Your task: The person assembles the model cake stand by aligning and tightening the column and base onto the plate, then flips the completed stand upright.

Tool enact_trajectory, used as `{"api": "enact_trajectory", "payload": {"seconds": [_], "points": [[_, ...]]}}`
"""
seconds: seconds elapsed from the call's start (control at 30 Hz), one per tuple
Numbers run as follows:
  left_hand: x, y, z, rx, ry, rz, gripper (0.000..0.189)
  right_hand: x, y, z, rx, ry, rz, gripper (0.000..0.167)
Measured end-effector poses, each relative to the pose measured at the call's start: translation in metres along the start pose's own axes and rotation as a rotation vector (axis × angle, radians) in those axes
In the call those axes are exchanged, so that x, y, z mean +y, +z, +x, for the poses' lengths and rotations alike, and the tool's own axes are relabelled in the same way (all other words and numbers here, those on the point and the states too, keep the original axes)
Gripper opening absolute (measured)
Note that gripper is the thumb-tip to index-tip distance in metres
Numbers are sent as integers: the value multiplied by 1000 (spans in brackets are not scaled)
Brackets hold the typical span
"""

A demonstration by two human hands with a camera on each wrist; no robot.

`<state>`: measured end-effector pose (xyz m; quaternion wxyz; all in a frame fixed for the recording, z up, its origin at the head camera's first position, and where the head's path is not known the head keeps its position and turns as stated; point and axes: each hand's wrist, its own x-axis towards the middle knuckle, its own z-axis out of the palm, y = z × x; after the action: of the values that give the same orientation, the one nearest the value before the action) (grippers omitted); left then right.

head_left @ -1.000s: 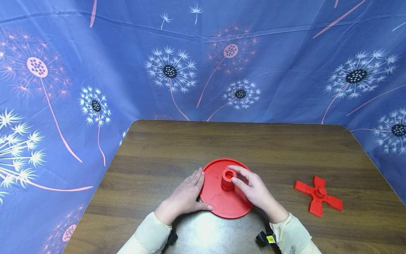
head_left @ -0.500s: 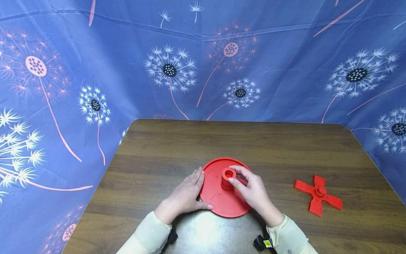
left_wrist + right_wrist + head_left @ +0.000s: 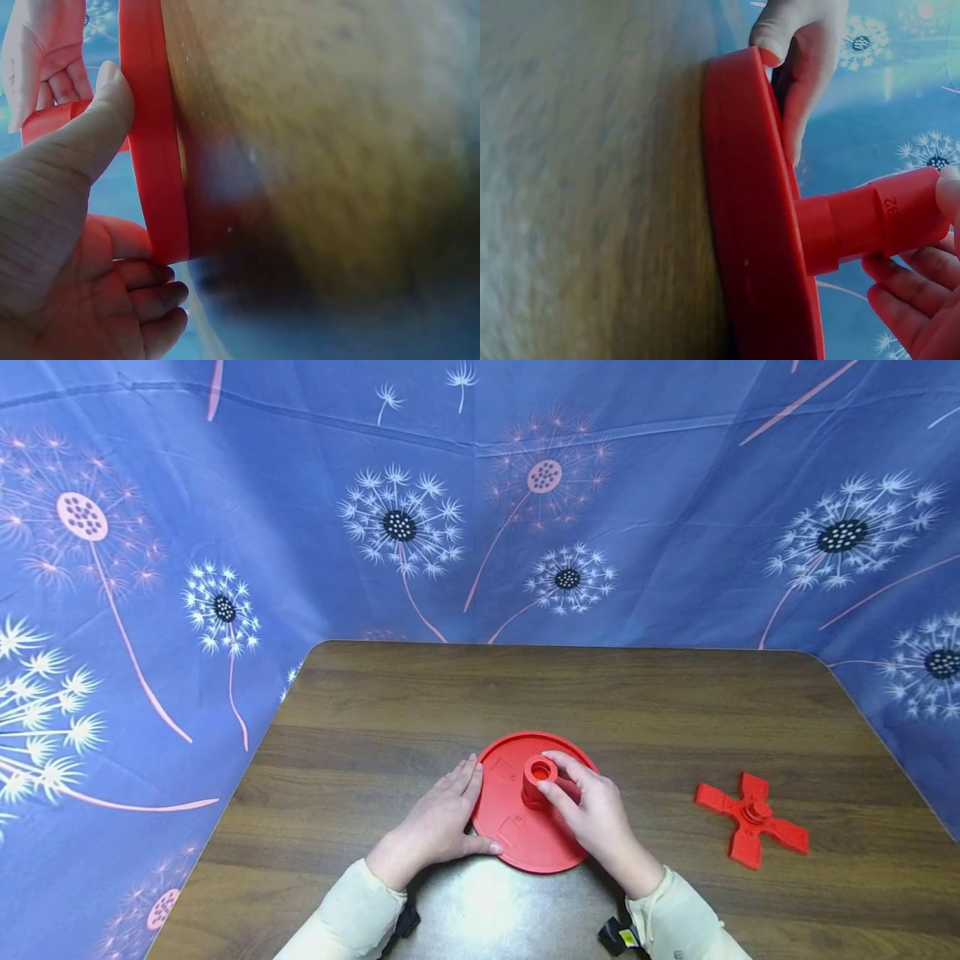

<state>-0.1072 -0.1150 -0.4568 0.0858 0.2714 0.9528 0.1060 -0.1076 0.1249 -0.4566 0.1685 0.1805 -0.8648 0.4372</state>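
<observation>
A red round plate (image 3: 493, 802) with a raised rim lies flat on the table, with a post at its middle. My left hand (image 3: 438, 827) holds its left edge, thumb on the near rim and fingers along the side. A hollow red cylinder (image 3: 916, 204), marked 32, stands upright on the post. My right hand (image 3: 600, 818) pinches the cylinder near its top between thumb and fingers. In the left wrist view my left thumb (image 3: 101, 120) presses the plate's rim, fingers curled at its edge. How far the cylinder sits on the post is unclear.
A red four-armed cross piece (image 3: 756, 815) with a round stepped hub lies on the wooden table (image 3: 570, 693), right of the plate. Blue cloth (image 3: 300, 485) with dandelion prints hangs behind and beside the table.
My right hand has turned slightly about the cylinder, its wrist shifting left and its thumb moving a little round the side. My left hand and the plate stay in place.
</observation>
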Motion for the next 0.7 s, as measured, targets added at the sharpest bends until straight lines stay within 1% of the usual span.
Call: {"api": "enact_trajectory", "payload": {"seconds": [0.1, 0.27, 0.47, 0.57, 0.7], "points": [[0, 1, 0, 6, 2, -1, 111, 3, -1, 0, 2, -38, -40, 40], [0, 2, 0, 11, 7, -2, 111, 5, -2, 0, 4, -74, -62, 41], [2, -1, 0, 6, 4, 6, 111, 3, 4, -4, 71, -117, -95, 42], [3, -1, 0, 4, 1, 2, 111, 3, 8, -7, 99, -113, -108, 44], [3, -1, -1, -6, -6, -15, 110, 2, 8, -8, 94, -90, -114, 46]]}}
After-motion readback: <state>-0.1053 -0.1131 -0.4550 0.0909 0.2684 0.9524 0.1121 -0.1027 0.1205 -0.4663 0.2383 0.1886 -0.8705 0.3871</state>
